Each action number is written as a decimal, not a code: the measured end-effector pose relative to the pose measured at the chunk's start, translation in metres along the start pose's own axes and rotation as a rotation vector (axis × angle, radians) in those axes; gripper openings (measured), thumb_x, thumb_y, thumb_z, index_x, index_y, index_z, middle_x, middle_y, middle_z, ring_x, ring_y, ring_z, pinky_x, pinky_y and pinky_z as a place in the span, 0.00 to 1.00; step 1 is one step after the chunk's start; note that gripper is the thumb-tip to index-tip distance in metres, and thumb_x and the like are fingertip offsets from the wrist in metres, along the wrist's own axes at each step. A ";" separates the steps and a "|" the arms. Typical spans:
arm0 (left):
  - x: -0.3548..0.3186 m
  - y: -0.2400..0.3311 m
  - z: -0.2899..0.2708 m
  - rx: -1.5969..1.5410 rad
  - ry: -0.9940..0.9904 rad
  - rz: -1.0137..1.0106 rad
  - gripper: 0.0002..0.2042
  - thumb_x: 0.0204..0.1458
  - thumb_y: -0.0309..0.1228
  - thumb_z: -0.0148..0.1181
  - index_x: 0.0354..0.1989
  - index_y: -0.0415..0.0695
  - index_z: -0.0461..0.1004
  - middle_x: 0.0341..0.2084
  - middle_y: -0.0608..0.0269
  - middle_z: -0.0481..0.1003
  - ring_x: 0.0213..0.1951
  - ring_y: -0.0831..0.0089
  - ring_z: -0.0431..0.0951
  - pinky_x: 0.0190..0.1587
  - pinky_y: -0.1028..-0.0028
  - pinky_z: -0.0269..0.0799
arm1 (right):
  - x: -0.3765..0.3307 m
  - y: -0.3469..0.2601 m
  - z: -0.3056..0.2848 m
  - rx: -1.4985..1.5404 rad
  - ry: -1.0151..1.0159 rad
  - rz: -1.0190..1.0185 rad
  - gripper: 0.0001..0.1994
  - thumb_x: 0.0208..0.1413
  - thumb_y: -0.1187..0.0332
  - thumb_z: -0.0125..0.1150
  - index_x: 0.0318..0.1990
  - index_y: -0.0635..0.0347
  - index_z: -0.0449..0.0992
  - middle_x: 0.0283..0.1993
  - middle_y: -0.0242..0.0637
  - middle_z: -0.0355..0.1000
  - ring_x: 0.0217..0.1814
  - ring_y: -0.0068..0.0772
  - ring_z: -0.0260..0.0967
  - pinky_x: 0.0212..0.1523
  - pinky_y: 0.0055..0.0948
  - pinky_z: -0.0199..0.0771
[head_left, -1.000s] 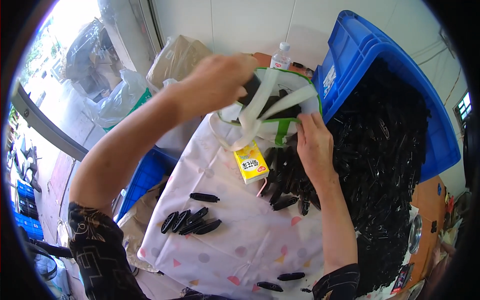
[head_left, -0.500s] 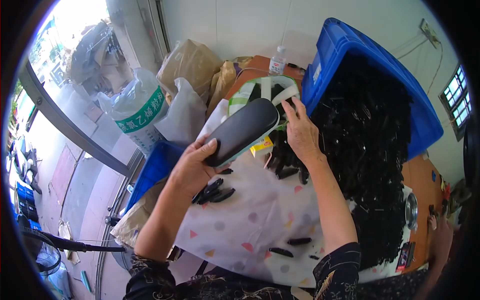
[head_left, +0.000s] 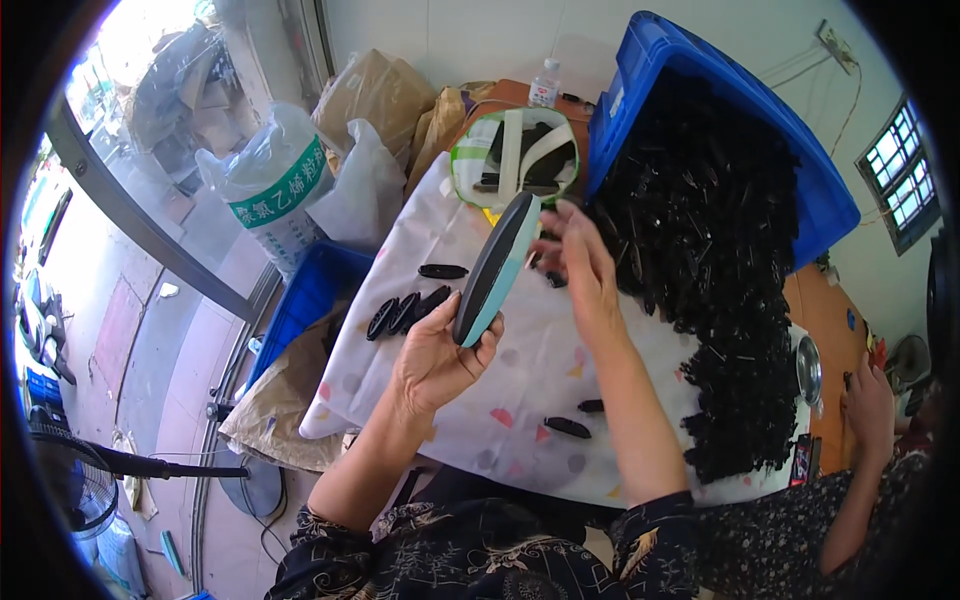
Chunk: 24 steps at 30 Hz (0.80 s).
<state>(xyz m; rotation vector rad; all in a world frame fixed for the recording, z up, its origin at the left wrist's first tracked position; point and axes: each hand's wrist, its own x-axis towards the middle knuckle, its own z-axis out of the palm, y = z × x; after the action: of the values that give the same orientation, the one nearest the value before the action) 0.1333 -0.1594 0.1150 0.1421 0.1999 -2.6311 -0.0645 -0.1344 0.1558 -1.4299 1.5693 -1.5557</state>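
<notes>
My left hand [head_left: 440, 355] grips the lower end of a long oval case [head_left: 497, 270], shaped like a glasses case, black on one side and light blue on the other. The case is tilted, its edge turned up. My right hand [head_left: 585, 265] is just right of it, its fingers blurred; whether they hold anything small is unclear. Beyond the case stands a round green-and-white bag [head_left: 467, 170] with pale straps and black pieces inside. Several black oblong pieces [head_left: 402, 312] lie on the cloth left of my left hand, with another black piece [head_left: 568, 428] nearer me.
A big pile of black pieces [head_left: 735, 380] spills from a tipped blue crate [head_left: 825, 190] at the right. A patterned cloth [head_left: 480, 430] covers the table. A bottle [head_left: 545, 84] stands at the back, plastic sacks [head_left: 265, 190] at the left. Another person's hand [head_left: 868, 405] is far right.
The case has turned from its broad black face to its edge, showing more light blue. My right hand has left the bag's strap and come down beside the case. The whole view has shifted.
</notes>
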 end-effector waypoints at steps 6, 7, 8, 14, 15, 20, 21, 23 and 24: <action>-0.013 -0.048 -0.009 -0.075 0.018 -0.136 0.16 0.58 0.36 0.50 0.48 0.37 0.68 0.41 0.48 0.70 0.43 0.60 0.72 0.42 0.69 0.75 | -0.087 -0.016 0.000 0.548 -0.041 0.127 0.40 0.52 0.41 0.54 0.63 0.62 0.54 0.52 0.34 0.66 0.53 0.25 0.62 0.53 0.29 0.59; -0.017 -0.055 -0.011 -0.043 0.023 -0.138 0.16 0.58 0.36 0.50 0.48 0.37 0.68 0.41 0.48 0.70 0.43 0.60 0.72 0.42 0.68 0.76 | -0.096 -0.017 -0.001 0.542 -0.025 0.133 0.40 0.52 0.41 0.54 0.63 0.62 0.54 0.52 0.34 0.66 0.53 0.25 0.62 0.53 0.29 0.59; -0.020 -0.062 -0.014 -0.010 0.026 -0.139 0.17 0.58 0.36 0.50 0.49 0.37 0.68 0.41 0.47 0.70 0.43 0.60 0.73 0.43 0.68 0.76 | -0.105 -0.020 -0.003 0.530 -0.009 0.126 0.40 0.52 0.41 0.55 0.63 0.63 0.54 0.53 0.34 0.65 0.54 0.25 0.61 0.55 0.30 0.58; -0.041 -0.102 -0.012 0.544 0.103 -0.016 0.16 0.57 0.34 0.53 0.52 0.44 0.65 0.42 0.51 0.70 0.42 0.63 0.73 0.40 0.70 0.77 | -0.157 -0.023 -0.034 0.445 0.107 0.114 0.41 0.50 0.42 0.58 0.62 0.63 0.54 0.56 0.33 0.62 0.57 0.27 0.60 0.59 0.30 0.58; -0.044 -0.106 -0.012 0.547 0.104 -0.032 0.16 0.57 0.34 0.53 0.52 0.44 0.65 0.42 0.51 0.70 0.42 0.63 0.73 0.40 0.70 0.77 | -0.166 -0.024 -0.040 0.443 0.123 0.116 0.41 0.50 0.42 0.58 0.62 0.63 0.54 0.56 0.33 0.62 0.57 0.27 0.60 0.59 0.30 0.58; -0.061 -0.096 0.001 1.671 -0.231 0.313 0.22 0.49 0.22 0.60 0.53 0.47 0.64 0.42 0.64 0.69 0.43 0.73 0.72 0.40 0.73 0.73 | -0.216 -0.033 -0.095 0.526 0.080 0.205 0.40 0.51 0.43 0.56 0.64 0.60 0.53 0.55 0.47 0.66 0.53 0.30 0.67 0.55 0.30 0.66; -0.062 -0.094 0.006 1.966 -0.404 0.411 0.23 0.46 0.19 0.61 0.53 0.45 0.65 0.42 0.64 0.69 0.43 0.73 0.71 0.43 0.73 0.72 | -0.223 -0.036 -0.101 0.563 0.003 0.221 0.39 0.52 0.43 0.56 0.64 0.61 0.52 0.55 0.49 0.67 0.52 0.30 0.68 0.54 0.29 0.66; -0.060 -0.102 0.028 2.019 -0.494 0.294 0.24 0.41 0.16 0.62 0.50 0.43 0.67 0.40 0.61 0.70 0.44 0.69 0.72 0.46 0.71 0.69 | -0.241 -0.044 -0.111 0.482 -0.141 0.308 0.38 0.53 0.45 0.55 0.63 0.62 0.54 0.55 0.47 0.67 0.53 0.29 0.66 0.54 0.29 0.65; -0.058 -0.105 0.033 2.088 -0.649 0.230 0.23 0.41 0.17 0.62 0.49 0.43 0.68 0.40 0.60 0.70 0.44 0.67 0.72 0.46 0.70 0.69 | -0.247 -0.045 -0.112 0.400 -0.309 0.392 0.36 0.55 0.46 0.54 0.62 0.63 0.55 0.55 0.46 0.67 0.54 0.28 0.65 0.55 0.28 0.64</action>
<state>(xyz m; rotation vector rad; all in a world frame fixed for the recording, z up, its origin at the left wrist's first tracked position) 0.1305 -0.0468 0.1677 -0.0400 -2.4137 -1.3893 -0.0711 0.1408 0.1455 -1.0098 1.1843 -1.2551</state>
